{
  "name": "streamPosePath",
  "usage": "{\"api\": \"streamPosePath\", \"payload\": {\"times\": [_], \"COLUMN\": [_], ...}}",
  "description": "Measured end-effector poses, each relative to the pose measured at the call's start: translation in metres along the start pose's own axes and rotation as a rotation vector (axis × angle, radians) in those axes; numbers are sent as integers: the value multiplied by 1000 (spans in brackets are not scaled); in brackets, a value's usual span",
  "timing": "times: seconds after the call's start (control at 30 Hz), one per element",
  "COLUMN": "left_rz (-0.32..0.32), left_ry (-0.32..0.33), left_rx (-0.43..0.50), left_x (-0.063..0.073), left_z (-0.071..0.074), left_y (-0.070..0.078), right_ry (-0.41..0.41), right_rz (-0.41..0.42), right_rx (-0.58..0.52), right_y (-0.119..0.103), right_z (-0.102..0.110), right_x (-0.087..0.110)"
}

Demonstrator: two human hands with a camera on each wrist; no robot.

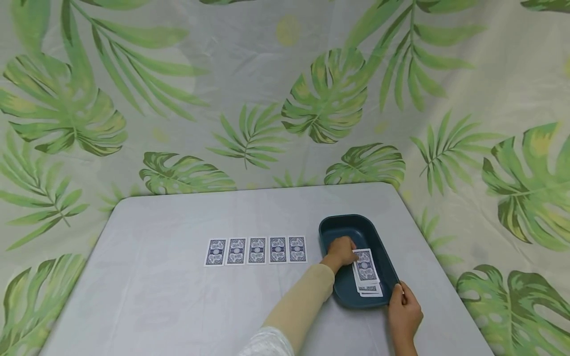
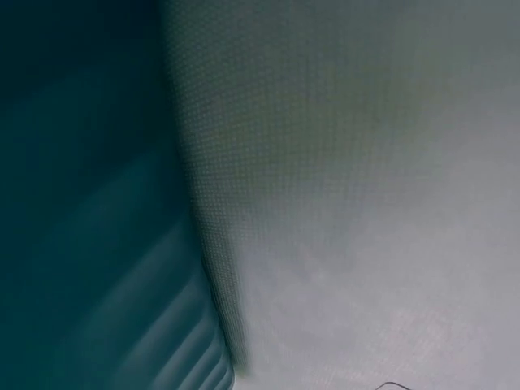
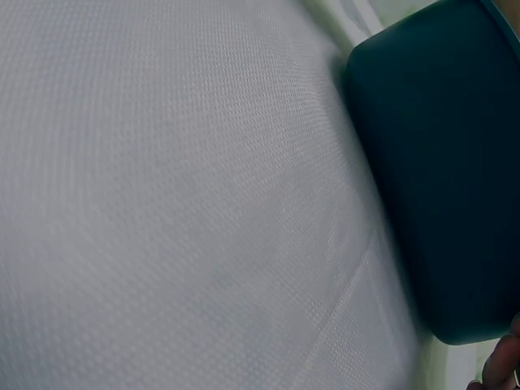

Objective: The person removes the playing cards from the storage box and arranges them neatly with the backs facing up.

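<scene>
Left fingers (image 1: 355, 245): bent at the card stack's (image 1: 367, 269) upper left corner; whether pinching, I can't tell.
Left arm (image 1: 299, 302): sleeved, stretched forward, left hand (image 1: 341, 250) dipped inside the tray (image 1: 348, 289).
Right hand (image 1: 405, 310): clamped on the tray's near right corner.
Card stack: inside the tray, backs up.
Card row (image 1: 257, 250): five, left of the tray.

Soft diffuse light, tray (image 3: 439, 179) dark in wrist views, left one blurred
</scene>
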State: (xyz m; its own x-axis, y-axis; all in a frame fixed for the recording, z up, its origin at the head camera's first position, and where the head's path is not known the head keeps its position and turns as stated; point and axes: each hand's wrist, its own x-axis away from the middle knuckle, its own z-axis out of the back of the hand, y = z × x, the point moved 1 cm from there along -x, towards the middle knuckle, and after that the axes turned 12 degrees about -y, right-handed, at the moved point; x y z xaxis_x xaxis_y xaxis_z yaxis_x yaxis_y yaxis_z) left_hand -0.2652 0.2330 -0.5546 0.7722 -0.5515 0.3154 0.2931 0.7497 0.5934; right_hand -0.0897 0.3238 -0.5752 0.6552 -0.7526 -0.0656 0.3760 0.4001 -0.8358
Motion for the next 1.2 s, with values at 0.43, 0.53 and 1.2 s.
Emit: {"api": "streamPosePath", "payload": {"times": [0.43, 0.53, 1.2], "left_rz": [-47, -60, -191], "left_ry": [111, 143, 307], "left_rx": [294, 332, 484], "left_x": [4, 6, 38], "left_z": [7, 11, 59], "left_y": [2, 4, -20], "right_ry": [11, 19, 36], "right_rz": [8, 9, 5], "right_rx": [1, -1, -15], "right_y": [0, 0, 2], "right_z": [-3, -3, -5], "right_x": [1, 1, 0]}}
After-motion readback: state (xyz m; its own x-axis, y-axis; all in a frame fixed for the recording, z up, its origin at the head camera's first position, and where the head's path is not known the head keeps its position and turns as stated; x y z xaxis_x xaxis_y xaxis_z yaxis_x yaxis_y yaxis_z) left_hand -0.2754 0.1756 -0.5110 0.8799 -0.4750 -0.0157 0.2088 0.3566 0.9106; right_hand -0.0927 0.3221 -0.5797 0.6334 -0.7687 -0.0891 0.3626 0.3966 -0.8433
